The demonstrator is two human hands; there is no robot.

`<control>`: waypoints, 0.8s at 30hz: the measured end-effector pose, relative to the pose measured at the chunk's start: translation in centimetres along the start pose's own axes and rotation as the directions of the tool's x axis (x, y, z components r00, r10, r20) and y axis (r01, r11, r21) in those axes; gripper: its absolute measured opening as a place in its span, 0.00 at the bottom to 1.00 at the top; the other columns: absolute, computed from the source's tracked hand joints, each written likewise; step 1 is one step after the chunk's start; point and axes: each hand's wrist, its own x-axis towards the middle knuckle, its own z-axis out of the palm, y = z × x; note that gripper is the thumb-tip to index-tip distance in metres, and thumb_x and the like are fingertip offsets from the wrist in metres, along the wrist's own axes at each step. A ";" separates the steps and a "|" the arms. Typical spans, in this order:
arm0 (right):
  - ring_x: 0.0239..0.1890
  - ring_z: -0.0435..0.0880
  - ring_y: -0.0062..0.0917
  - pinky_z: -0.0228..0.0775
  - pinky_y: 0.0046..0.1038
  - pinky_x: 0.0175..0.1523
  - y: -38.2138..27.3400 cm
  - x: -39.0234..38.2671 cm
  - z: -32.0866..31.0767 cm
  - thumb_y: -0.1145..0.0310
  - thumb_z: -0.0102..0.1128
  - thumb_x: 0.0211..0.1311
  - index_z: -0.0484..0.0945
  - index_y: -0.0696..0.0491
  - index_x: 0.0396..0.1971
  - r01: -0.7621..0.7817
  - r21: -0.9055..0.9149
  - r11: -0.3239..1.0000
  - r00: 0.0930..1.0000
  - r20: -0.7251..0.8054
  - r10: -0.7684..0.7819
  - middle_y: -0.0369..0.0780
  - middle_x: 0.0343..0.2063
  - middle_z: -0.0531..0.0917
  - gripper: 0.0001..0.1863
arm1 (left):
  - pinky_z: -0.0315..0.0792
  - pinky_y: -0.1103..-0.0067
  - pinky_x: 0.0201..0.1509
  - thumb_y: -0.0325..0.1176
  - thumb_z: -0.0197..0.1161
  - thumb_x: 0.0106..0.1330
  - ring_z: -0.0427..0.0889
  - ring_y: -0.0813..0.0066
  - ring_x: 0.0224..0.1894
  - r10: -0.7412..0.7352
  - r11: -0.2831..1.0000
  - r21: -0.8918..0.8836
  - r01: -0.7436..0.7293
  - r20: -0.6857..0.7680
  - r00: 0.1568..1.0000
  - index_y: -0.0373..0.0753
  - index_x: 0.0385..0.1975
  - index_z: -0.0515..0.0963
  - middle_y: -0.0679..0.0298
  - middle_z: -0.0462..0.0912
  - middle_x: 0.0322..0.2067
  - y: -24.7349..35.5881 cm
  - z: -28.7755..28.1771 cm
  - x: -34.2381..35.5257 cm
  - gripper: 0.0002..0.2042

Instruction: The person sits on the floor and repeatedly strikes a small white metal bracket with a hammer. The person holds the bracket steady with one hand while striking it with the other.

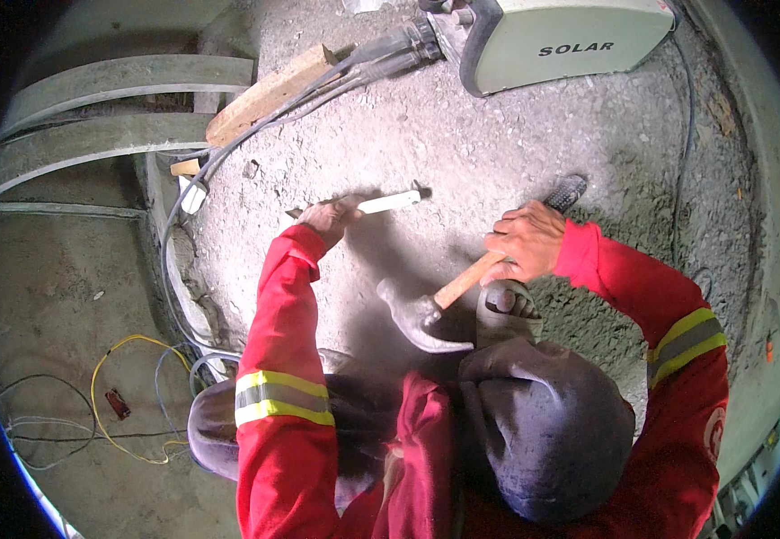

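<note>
My left hand (329, 218) is closed around a slim white bar-like tool (390, 203). Its dark end points right, just over the rough concrete, and a short dark tip sticks out on the other side of the fist. I cannot make out its exact kind. In my right hand (527, 239) is a claw hammer (464, 281), gripped around its wooden handle. The black textured handle end juts out beyond the hand, while the metal head hangs low in front of my knees. Below the right hand shows my sandalled foot (509, 305).
At the top right stands a pale machine housing (570, 45), with dark cables (354, 67) running left from it. A wooden block (269, 94) lies beside them. Curved concrete steps (111, 130) drop away on the left. Loose yellow and dark wires (107, 395) lie at the lower left.
</note>
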 end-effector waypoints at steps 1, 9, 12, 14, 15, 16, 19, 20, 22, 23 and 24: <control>0.18 0.78 0.41 0.68 0.41 0.25 0.2 -0.1 0.0 0.38 0.50 0.54 0.74 0.52 0.19 -0.006 0.004 1.000 1.000 0.003 0.006 0.43 0.14 0.76 0.28 | 0.70 0.65 0.48 0.40 0.52 0.65 0.77 0.52 0.45 0.018 1.000 0.002 -0.018 0.023 1.000 0.47 0.51 0.72 0.55 0.79 0.43 0.2 -0.1 0.0 0.15; 0.17 0.77 0.41 0.68 0.40 0.24 -1.0 -0.2 -1.1 0.44 0.55 0.54 0.74 0.53 0.18 -0.050 0.134 0.990 0.994 -0.089 0.062 0.44 0.14 0.75 0.24 | 0.65 0.70 0.54 0.44 0.47 0.68 0.76 0.58 0.50 -0.026 0.977 -0.211 0.041 0.073 0.997 0.46 0.53 0.71 0.54 0.79 0.44 -2.1 1.8 0.2 0.18; 0.16 0.77 0.42 0.68 0.41 0.25 1.8 -1.5 -0.7 0.44 0.54 0.55 0.75 0.52 0.18 -0.117 0.101 0.988 0.993 0.034 0.114 0.44 0.13 0.76 0.24 | 0.65 0.71 0.55 0.45 0.47 0.68 0.75 0.60 0.51 -0.092 0.980 -0.161 0.113 0.133 0.987 0.45 0.54 0.70 0.55 0.78 0.46 0.3 0.3 0.6 0.18; 0.17 0.77 0.43 0.68 0.42 0.25 4.3 -0.9 -0.2 0.42 0.49 0.57 0.78 0.53 0.19 -0.276 -0.097 0.956 0.951 0.119 0.286 0.45 0.14 0.77 0.27 | 0.65 0.71 0.55 0.45 0.46 0.68 0.75 0.60 0.51 -0.093 0.982 -0.152 0.112 0.128 0.987 0.45 0.54 0.70 0.56 0.78 0.46 0.7 -0.5 0.2 0.19; 0.17 0.77 0.44 0.68 0.42 0.25 4.5 -0.7 0.0 0.42 0.47 0.58 0.78 0.53 0.19 -0.353 -0.107 0.930 0.921 0.133 0.365 0.46 0.14 0.77 0.27 | 0.65 0.71 0.55 0.45 0.46 0.68 0.75 0.61 0.51 -0.044 0.980 -0.192 0.057 0.073 0.996 0.45 0.54 0.70 0.56 0.78 0.46 1.0 -0.9 0.1 0.19; 0.17 0.77 0.44 0.68 0.43 0.25 4.2 -0.2 0.0 0.41 0.46 0.58 0.78 0.53 0.20 -0.436 -0.117 0.892 0.880 0.151 0.450 0.46 0.14 0.77 0.28 | 0.65 0.71 0.55 0.44 0.46 0.69 0.75 0.61 0.51 0.012 0.973 -0.233 -0.006 0.023 1.000 0.45 0.55 0.69 0.56 0.78 0.46 1.2 -0.8 0.3 0.19; 0.18 0.77 0.45 0.67 0.43 0.25 1.8 0.1 -0.2 0.40 0.45 0.58 0.77 0.53 0.19 -0.394 0.003 0.919 0.916 0.085 0.392 0.46 0.13 0.76 0.29 | 0.65 0.71 0.55 0.44 0.45 0.69 0.75 0.62 0.52 0.083 0.947 -0.309 -0.083 -0.012 0.996 0.46 0.55 0.69 0.56 0.78 0.47 1.1 -1.0 1.4 0.18; 0.18 0.77 0.45 0.67 0.43 0.25 1.1 0.1 -0.3 0.40 0.45 0.58 0.76 0.53 0.19 -0.287 0.059 0.956 0.958 0.034 0.285 0.46 0.13 0.75 0.29 | 0.65 0.72 0.55 0.44 0.45 0.69 0.74 0.62 0.52 0.051 0.957 -0.286 -0.049 0.000 0.999 0.47 0.55 0.70 0.58 0.78 0.48 0.9 -0.9 1.2 0.18; 0.18 0.77 0.45 0.67 0.43 0.25 -0.2 0.3 -1.1 0.39 0.45 0.58 0.73 0.54 0.19 -0.069 0.145 0.987 0.988 -0.126 0.087 0.45 0.13 0.75 0.30 | 0.66 0.71 0.55 0.43 0.46 0.69 0.75 0.62 0.52 0.092 0.960 -0.264 -0.090 -0.006 0.996 0.47 0.53 0.71 0.59 0.78 0.47 1.1 -1.0 0.6 0.17; 0.19 0.77 0.45 0.67 0.43 0.26 0.2 0.3 -1.2 0.40 0.46 0.58 0.74 0.54 0.19 -0.062 0.145 0.987 0.993 -0.087 0.075 0.46 0.13 0.75 0.29 | 0.66 0.71 0.54 0.43 0.46 0.69 0.75 0.62 0.52 0.110 0.962 -0.248 -0.109 -0.010 0.994 0.47 0.53 0.72 0.60 0.78 0.47 1.4 -1.4 0.2 0.17; 0.19 0.77 0.45 0.68 0.43 0.26 0.9 0.1 -1.2 0.41 0.46 0.58 0.75 0.55 0.20 -0.057 0.146 0.988 0.997 -0.047 0.064 0.46 0.13 0.75 0.29 | 0.67 0.71 0.54 0.42 0.48 0.68 0.75 0.63 0.51 0.063 0.984 -0.169 -0.052 0.058 0.996 0.47 0.52 0.73 0.60 0.78 0.47 1.7 -1.9 -0.1 0.16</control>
